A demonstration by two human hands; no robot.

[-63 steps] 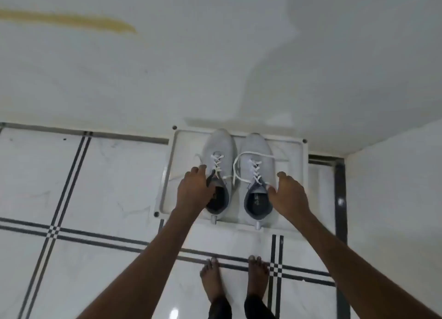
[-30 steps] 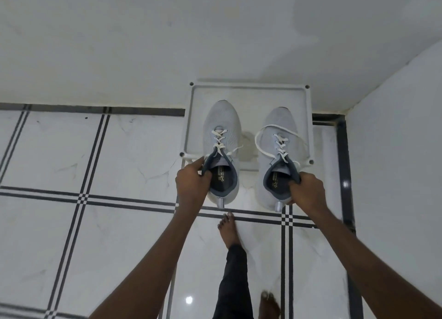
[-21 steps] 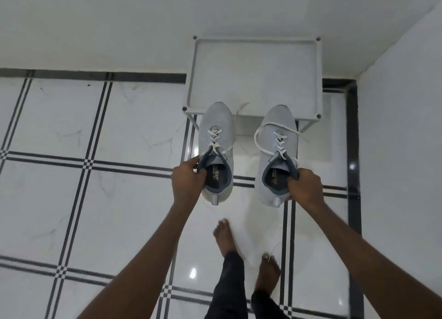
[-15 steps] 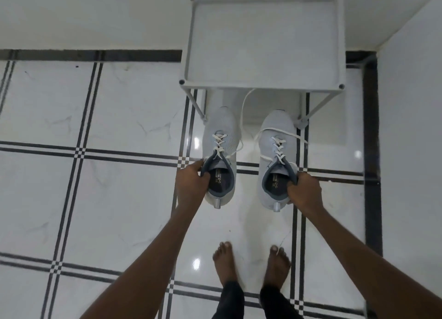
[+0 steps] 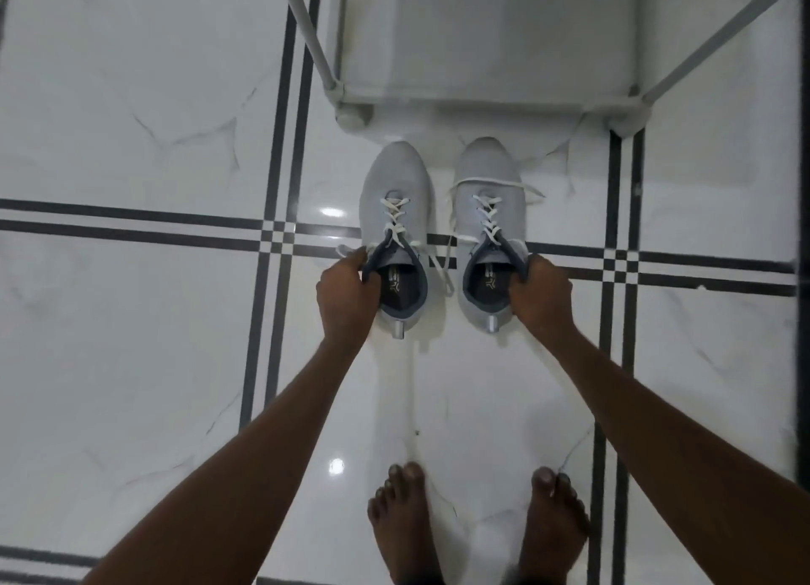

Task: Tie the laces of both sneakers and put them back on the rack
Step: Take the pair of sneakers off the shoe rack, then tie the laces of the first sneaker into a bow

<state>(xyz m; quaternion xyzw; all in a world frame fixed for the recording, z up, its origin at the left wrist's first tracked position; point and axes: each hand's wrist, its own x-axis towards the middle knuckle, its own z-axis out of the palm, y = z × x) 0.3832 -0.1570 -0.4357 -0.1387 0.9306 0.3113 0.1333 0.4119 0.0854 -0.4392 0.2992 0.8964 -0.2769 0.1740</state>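
Note:
Two light grey sneakers with white laces point away from me, just in front of the white rack (image 5: pixel 482 36). My left hand (image 5: pixel 346 297) grips the left sneaker (image 5: pixel 396 185) by the left side of its collar. My right hand (image 5: pixel 541 295) grips the right sneaker (image 5: pixel 488 177) by the right side of its collar. Both pairs of laces hang loose and untied; the right sneaker's lace lies across its toe. The sneakers are at or just above the white tiled floor (image 5: pixel 131 343); contact is hard to judge.
The rack's lowest shelf and its two front legs (image 5: pixel 315 45) fill the top of the view. Black double lines cross the glossy floor. My bare feet (image 5: pixel 477 523) stand close behind the sneakers. A white wall runs along the right edge.
I lifted both sneakers off the rack's top shelf, stepped back and brought them down toward the floor in front of the rack. The view has dropped much lower.

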